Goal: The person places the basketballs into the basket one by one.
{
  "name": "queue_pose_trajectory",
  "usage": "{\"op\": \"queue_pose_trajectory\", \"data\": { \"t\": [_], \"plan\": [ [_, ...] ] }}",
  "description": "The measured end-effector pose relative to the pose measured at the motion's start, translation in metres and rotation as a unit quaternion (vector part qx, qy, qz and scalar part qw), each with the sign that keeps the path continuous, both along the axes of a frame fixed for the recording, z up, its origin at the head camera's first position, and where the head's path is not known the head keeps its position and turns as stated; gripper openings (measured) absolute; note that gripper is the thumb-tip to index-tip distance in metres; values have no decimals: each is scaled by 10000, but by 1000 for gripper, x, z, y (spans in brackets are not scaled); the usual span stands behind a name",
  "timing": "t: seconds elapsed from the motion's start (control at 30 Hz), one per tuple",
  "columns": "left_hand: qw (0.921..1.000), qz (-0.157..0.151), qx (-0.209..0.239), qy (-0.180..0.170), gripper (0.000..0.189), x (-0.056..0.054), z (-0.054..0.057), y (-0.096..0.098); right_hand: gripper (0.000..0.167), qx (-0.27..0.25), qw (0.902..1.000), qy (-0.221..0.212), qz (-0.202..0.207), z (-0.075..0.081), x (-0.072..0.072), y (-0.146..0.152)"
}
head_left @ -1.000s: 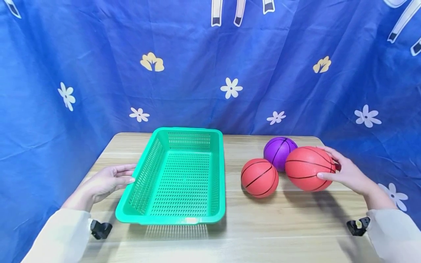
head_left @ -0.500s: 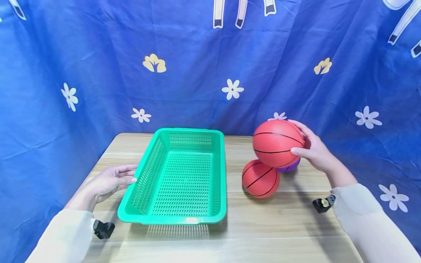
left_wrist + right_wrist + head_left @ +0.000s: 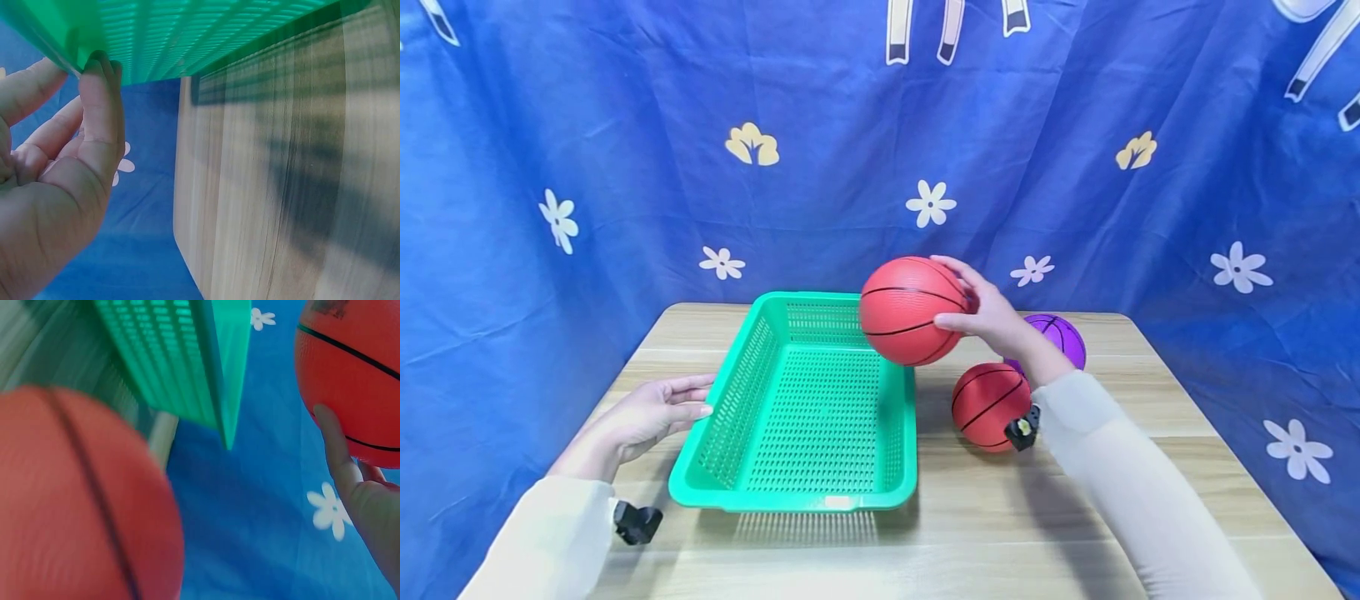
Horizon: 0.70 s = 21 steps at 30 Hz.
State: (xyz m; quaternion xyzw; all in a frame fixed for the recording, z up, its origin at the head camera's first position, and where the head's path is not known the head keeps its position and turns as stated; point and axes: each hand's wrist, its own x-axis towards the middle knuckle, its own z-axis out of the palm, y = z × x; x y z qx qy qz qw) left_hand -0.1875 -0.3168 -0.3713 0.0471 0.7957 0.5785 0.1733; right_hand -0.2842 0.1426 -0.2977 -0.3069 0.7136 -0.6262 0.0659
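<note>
My left hand (image 3: 643,412) pinches the left rim of a green plastic basket (image 3: 775,502). In the left wrist view, the thumb and fingers (image 3: 100,103) lie on either side of that rim. With my right hand (image 3: 996,321) I grip a red toy basketball (image 3: 910,312) from its right side. This ball is raised and overlaps the basket's far right corner in the head view; its black seams show in the right wrist view too. No ball shows inside the basket.
A second red basketball (image 3: 985,404) rests on the wooden table (image 3: 970,533) right of the basket, under my right wrist. Behind it sits a purple basketball (image 3: 1063,337), partly hidden by my forearm. A blue patterned curtain (image 3: 820,208) hangs behind the table.
My right hand has lifted the red basketball and carried it left, from the right side of the table to the basket's far right corner. The left hand still holds the rim.
</note>
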Motion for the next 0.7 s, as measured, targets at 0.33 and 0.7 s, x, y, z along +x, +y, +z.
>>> {"op": "queue_pose_trajectory", "data": {
  "t": [0.33,0.7],
  "plan": [
    [9999,88,-117,-60,73,1,2,2,75,273,9990,-353,-39,-7,-20,-60],
    [9999,34,-119,-28,74,2,3,2,74,740,9951,-528,-398,-19,-29,-115]
  ]
}}
